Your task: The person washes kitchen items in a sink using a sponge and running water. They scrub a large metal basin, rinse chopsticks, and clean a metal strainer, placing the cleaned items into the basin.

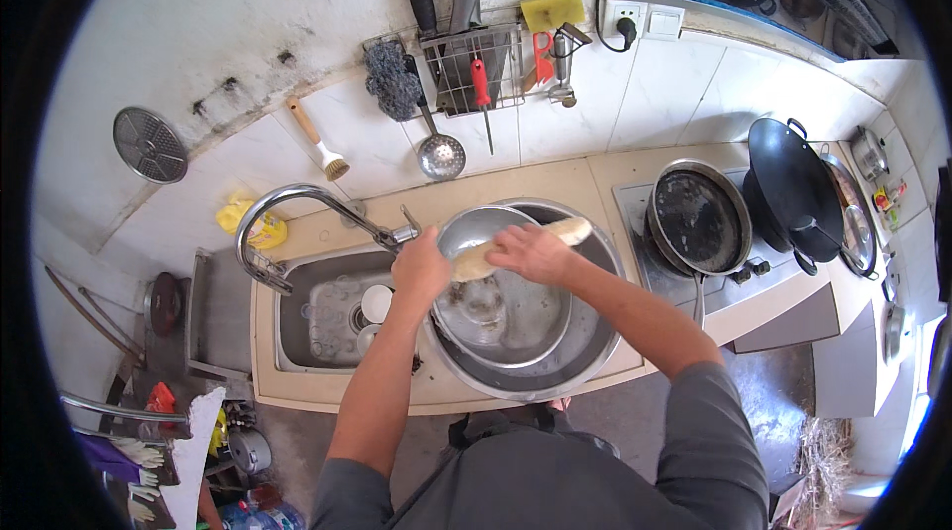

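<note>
A long pale root vegetable (569,231) is held slantwise over a steel basin (550,351) with murky water and dark sediment in it. My left hand (421,267) is closed at the vegetable's lower left end, beside the faucet's base. My right hand (524,253) grips its middle from above, and the far end sticks out to the right. The steel basin sits inside a larger metal basin (595,351) on the countertop. Whether a small tool is inside either hand cannot be seen.
A chrome faucet (297,191) arches over the sink (297,359), where white bowls (377,302) stand. To the right, a frying pan (699,221) and a black wok (796,188) rest on the stove. Knives (422,6) and a skimmer (441,156) hang on the wall ahead.
</note>
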{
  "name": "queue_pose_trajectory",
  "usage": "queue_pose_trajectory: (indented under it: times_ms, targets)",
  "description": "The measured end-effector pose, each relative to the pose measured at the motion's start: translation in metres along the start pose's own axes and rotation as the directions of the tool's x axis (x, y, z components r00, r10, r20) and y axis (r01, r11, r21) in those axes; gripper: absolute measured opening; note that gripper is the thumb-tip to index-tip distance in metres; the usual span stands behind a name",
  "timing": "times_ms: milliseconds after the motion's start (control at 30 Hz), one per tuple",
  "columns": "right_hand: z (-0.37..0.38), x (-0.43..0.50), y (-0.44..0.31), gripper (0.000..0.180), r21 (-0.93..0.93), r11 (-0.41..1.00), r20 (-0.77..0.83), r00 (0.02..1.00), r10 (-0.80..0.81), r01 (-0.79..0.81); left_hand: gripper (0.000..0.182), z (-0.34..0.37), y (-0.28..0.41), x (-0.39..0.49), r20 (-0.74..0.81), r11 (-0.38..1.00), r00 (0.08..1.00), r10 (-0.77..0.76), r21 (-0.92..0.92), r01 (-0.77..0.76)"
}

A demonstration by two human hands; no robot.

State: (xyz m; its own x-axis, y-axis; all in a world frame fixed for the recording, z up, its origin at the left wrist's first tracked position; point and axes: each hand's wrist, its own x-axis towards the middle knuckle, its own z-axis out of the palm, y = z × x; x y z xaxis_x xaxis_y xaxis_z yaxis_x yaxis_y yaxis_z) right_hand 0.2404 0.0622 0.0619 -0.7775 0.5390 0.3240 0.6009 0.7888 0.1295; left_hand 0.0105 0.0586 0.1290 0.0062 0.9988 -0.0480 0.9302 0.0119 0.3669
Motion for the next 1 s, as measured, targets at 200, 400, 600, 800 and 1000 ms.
queue_pose_trajectory:
  times_ms: [200, 400, 600, 800, 1000]
  targets:
    - [0.077, 0.005, 0.016, 0.016, -0.128, 0.985, -0.105, 0.989, 0.105, -0.118, 0.025, -0.005, 0.014, -0.008, -0.034, 0.993, 0.995, 0.097, 0.074, -0.095]
    - [0.099, -0.042, -0.034, 0.021, 0.068, 0.848, 0.160, 0.844, 0.511, -0.526, 0.012, 0.010, 0.009, -0.020, -0.201, 0.974, 0.979, 0.034, -0.214, -0.078]
    - [0.080, -0.059, -0.085, 0.028, 0.223, 0.598, 0.555, 0.604, 0.572, -0.770, 0.009, 0.024, 0.013, -0.032, -0.356, 0.917, 0.927, -0.119, -0.397, -0.035]
    - [0.057, -0.049, -0.128, 0.029, 0.461, 0.535, 0.633, 0.685, 0.360, -0.708, 0.007, 0.029, 0.013, -0.044, -0.394, 0.907, 0.896, -0.205, -0.420, 0.023]
    - [0.048, 0.018, -0.160, 0.028, 0.757, -0.472, 0.650, 0.593, 0.476, -0.451, 0.008, 0.025, 0.012, -0.055, -0.348, 0.932, 0.911, -0.220, -0.350, 0.091]
